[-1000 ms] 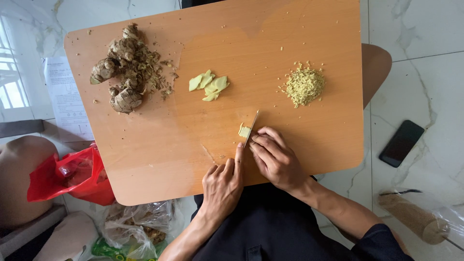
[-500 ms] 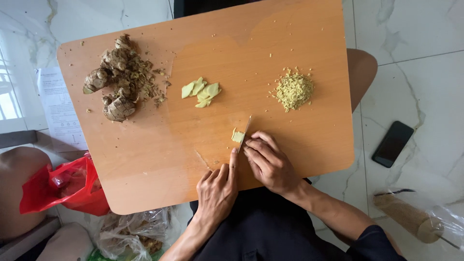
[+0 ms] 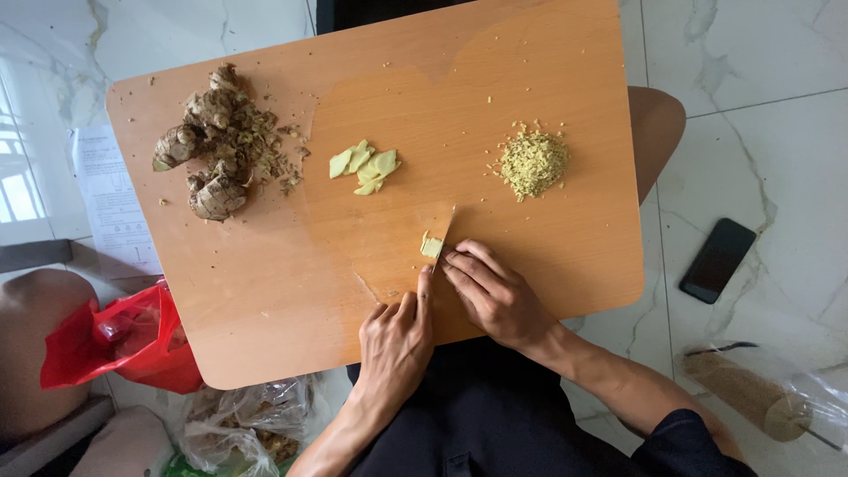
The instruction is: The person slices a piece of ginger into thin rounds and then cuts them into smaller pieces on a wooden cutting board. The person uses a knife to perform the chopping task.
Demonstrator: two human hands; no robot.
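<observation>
On a wooden table [image 3: 265, 300] my right hand [image 3: 495, 296] grips a small knife [image 3: 444, 230] whose blade rests against a pale green ginger slice [image 3: 430, 247]. My left hand [image 3: 397, 340] lies beside it, its index finger stretched toward the slice and touching or nearly touching it. Further up lie a few peeled ginger slices [image 3: 365, 166], a heap of finely chopped ginger [image 3: 532, 163] to the right, and unpeeled ginger roots with peelings [image 3: 216, 141] at the left.
A black phone [image 3: 717, 261] lies on the marble floor at right. A red plastic bag [image 3: 115, 340] and clear bags [image 3: 247, 428] sit below the table's left edge. A bag with a brown roll [image 3: 760, 397] lies at lower right.
The camera view shifted slightly. Both hands stay at the ginger slice with the knife, with only small movement.
</observation>
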